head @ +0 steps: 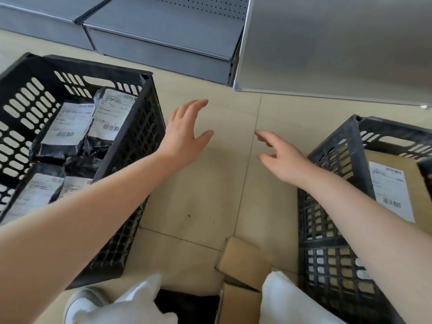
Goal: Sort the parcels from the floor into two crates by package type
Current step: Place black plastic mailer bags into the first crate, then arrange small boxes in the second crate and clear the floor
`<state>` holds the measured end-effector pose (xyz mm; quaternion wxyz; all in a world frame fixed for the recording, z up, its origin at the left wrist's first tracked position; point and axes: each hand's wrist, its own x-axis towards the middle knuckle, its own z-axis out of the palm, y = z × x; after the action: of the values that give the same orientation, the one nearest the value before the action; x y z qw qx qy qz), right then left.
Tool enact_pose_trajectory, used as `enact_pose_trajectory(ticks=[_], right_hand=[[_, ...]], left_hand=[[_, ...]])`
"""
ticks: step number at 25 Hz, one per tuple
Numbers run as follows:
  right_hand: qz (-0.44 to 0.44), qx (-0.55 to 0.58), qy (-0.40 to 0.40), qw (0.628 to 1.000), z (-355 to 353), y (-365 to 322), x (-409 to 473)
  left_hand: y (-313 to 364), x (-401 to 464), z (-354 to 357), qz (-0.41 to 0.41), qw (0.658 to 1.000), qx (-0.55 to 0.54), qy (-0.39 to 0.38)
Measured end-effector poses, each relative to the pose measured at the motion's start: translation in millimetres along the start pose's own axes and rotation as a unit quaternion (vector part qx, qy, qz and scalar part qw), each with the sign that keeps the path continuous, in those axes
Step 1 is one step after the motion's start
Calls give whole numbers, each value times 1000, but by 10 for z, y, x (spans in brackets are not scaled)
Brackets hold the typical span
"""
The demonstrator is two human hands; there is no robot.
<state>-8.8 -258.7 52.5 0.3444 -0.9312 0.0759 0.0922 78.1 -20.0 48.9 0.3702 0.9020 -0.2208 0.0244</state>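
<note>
A black crate point(140, 141) on the left holds several black plastic mailer bags point(65, 132) with white labels. A second black crate point(332, 206) on the right holds a brown cardboard parcel point(418, 183) with a white label. Both my hands hover over the bare floor between the crates. My left hand point(184, 134) is open with fingers spread and holds nothing. My right hand point(282, 157) is open too, fingers loosely bent, empty. Low in the view, between my legs, lie cardboard boxes point(245, 260) and a black bag point(187, 305) on the floor.
Grey metal shelving bases point(163, 43) stand along the back, and a large grey panel point(339, 47) stands at the back right. The beige tiled floor point(222, 183) runs between the crates. My white-trousered knees point(287, 300) and a shoe sit at the bottom edge.
</note>
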Motion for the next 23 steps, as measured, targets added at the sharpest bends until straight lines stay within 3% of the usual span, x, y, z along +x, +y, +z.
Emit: enact_pose_trajectory(ticks=[3, 6, 13, 17, 20, 23], right_hand=[[66, 28, -44, 996, 233, 388, -380], [142, 78, -62, 985, 547, 720, -666], [295, 188, -96, 932, 1229, 1097, -1098], [435, 198, -94, 873, 1373, 1186, -1131], [505, 201, -142, 828, 1415, 1185, -1160], [542, 287, -161, 773, 1429, 1140, -1235]], left_hand=[[-6, -226, 498, -19, 995, -13, -97], [-71, -439, 853, -98, 981, -42, -162], [-279, -1068, 1321, -290, 899, -115, -307], [-345, -1314, 1437, -347, 821, -89, -445], [-351, -1397, 1455, -417, 770, -126, -466], [-321, -1519, 1499, -439, 747, -140, -479]])
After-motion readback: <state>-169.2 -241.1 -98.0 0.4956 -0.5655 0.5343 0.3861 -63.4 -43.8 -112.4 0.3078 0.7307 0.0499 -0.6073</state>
